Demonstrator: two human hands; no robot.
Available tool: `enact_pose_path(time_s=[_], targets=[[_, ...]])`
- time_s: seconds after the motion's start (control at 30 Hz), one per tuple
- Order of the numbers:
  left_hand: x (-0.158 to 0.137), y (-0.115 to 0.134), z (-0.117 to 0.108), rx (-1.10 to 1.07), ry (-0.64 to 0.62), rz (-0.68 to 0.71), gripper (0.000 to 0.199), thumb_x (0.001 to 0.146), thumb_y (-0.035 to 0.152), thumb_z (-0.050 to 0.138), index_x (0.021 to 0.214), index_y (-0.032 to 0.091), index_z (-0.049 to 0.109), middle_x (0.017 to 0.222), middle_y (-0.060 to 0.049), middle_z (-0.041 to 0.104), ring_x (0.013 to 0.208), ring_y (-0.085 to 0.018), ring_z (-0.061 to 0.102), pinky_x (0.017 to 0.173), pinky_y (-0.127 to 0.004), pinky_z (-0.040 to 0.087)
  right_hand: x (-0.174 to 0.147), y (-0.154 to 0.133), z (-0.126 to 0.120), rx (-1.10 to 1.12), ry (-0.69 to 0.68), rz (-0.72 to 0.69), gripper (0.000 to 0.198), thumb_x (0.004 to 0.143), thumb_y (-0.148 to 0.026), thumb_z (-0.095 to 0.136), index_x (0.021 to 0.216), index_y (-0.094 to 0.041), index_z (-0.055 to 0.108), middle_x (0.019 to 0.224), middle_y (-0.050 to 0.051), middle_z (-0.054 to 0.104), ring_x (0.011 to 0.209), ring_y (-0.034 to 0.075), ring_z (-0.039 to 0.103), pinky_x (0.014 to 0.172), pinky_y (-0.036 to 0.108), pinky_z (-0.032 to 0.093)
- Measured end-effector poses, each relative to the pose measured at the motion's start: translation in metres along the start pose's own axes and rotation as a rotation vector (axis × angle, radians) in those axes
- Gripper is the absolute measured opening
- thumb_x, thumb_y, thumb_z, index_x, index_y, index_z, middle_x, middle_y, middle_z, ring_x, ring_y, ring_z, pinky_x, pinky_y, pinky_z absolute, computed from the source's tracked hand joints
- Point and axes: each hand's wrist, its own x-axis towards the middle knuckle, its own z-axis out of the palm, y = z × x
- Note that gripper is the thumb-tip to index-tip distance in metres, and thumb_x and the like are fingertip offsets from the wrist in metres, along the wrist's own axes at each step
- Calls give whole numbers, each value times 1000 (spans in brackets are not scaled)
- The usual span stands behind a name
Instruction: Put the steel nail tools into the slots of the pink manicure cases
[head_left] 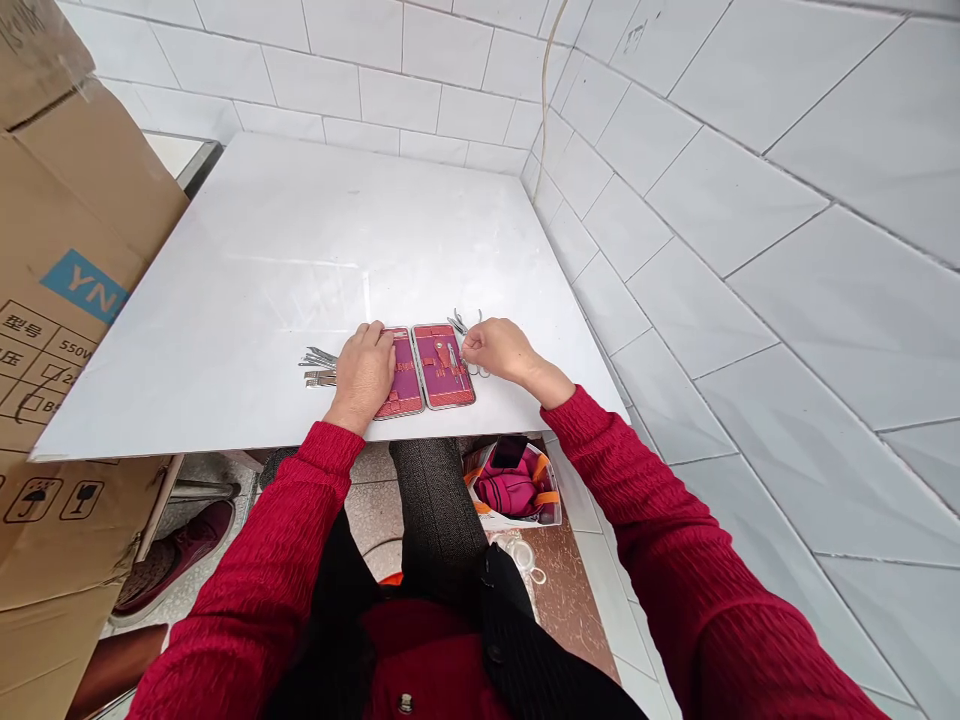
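Note:
An open manicure case (405, 385) with a purple lining and red trim lies near the table's front edge. My left hand (365, 365) covers part of its left half, with bent fingers holding it against the table. At the right half's outer edge, my right hand (499, 350) is closed in a pinch; whatever is between the fingertips is hidden. A red-handled tool (442, 353) and a slim metal tool (452, 352) sit in the right half. Several metal tools (319, 358) lie left of my left hand. Beyond my right fingertips are silver nippers (457, 321), partly covered.
The white table (300, 230) meets tiled walls (675, 250) behind and on the right. Cardboard boxes (67, 200) stand along its left side. Beneath the front edge are a box holding a pink bag (514, 490) and, at left, a dark red shoe (187, 545).

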Motion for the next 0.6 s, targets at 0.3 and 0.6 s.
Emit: enact_pose_path(time_s=[0.3, 0.6], targets=[[-1, -2, 2, -8, -13, -3, 32, 101, 17, 41, 116, 16, 69, 126, -17, 65, 119, -35, 58, 98, -50, 51, 30, -33, 13, -156, -62, 119, 15, 87, -29, 75, 91, -15, 77, 89, 17, 78, 94, 30, 74, 78, 33, 54], [-1, -4, 6, -47, 5, -4, 28, 98, 14, 45, 108, 18, 70, 123, -16, 65, 118, -34, 57, 98, -49, 50, 37, -39, 6, -43, -264, 224, 29, 84, -7, 66, 57, -18, 65, 51, 7, 65, 61, 21, 69, 68, 32, 55]])
